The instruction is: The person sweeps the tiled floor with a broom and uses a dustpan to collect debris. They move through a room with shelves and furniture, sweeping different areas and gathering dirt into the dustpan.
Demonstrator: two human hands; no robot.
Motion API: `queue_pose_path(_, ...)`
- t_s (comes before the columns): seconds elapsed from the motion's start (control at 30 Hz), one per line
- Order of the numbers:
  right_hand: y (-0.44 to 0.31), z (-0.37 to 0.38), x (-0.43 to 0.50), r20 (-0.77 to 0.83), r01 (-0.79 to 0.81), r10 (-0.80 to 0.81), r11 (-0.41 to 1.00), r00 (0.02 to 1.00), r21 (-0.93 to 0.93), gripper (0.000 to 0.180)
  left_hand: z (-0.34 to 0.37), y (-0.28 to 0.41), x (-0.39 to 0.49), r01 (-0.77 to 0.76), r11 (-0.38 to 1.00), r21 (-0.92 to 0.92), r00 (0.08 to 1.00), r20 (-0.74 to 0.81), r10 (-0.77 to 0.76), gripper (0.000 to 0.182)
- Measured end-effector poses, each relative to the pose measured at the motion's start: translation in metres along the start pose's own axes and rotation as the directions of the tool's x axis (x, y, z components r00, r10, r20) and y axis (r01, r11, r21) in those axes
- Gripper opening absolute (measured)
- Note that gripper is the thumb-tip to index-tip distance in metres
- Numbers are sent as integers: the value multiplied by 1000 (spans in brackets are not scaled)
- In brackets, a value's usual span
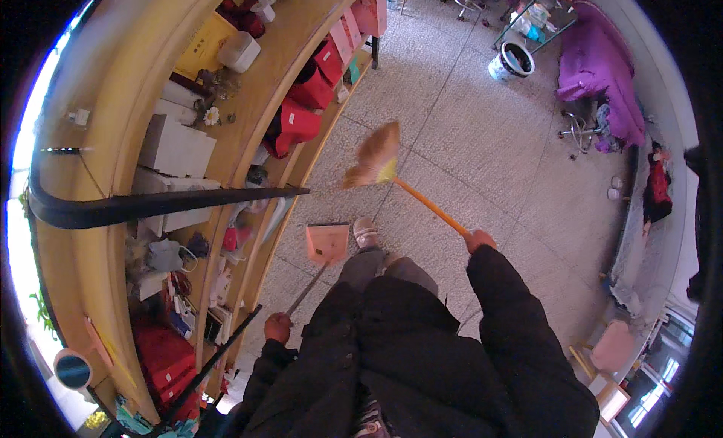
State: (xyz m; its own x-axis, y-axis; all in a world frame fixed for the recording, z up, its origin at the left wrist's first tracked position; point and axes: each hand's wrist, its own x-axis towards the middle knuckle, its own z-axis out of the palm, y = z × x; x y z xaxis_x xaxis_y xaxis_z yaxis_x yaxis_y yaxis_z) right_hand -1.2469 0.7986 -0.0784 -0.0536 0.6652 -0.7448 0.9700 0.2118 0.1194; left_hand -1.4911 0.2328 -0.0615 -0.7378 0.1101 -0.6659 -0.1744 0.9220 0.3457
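My right hand (pixel 480 241) grips the top of an orange handle that belongs to a broom (pixel 375 158). Its brown bristles fan out over the speckled floor (pixel 446 127), ahead and to the left of the hand. In my left hand (pixel 278 328) is the thin handle of a pink long-handled dustpan (pixel 329 240). The pan rests on the floor beside my shoe (pixel 366 233), with a small dark bit of something in it. A gap of floor lies between the bristles and the pan's dark front lip.
Along the left runs a wooden shelf unit (pixel 294 65) with red fabric bins (pixel 294 127), white boxes (pixel 178 147) and a black metal bar (pixel 169 203) across it. Farther off are a waste bin (pixel 511 62) and a purple-covered piece of furniture (pixel 599 71). A pink-backed chair (pixel 613 345) stands at right.
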Motion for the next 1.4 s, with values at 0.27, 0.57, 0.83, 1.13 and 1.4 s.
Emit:
queue_pose_path(0.27,154,-29,-37,-72,-204,199,977,977,-56,50,-1,56,30,-59,992,-114,991,115,72,30)
queue_pose_path(0.57,150,-43,2,-62,64,-62,997,996,38,49,-25,114,34,87,996,27,978,189,-90,28)
queue_pose_path(0.83,-8,-69,127,-44,60,-51,971,998,230,48,-59,195,20,-221,939,262,975,82,207,22)
queue_pose_path(1.13,178,-30,76,78,-279,268,931,960,234,54,-30,279,53,-231,902,365,970,153,187,24)
queue_pose_path(1.4,281,60,-30,112,-532,524,792,844,300,57,9,330,135,-503,784,364,864,251,437,29)
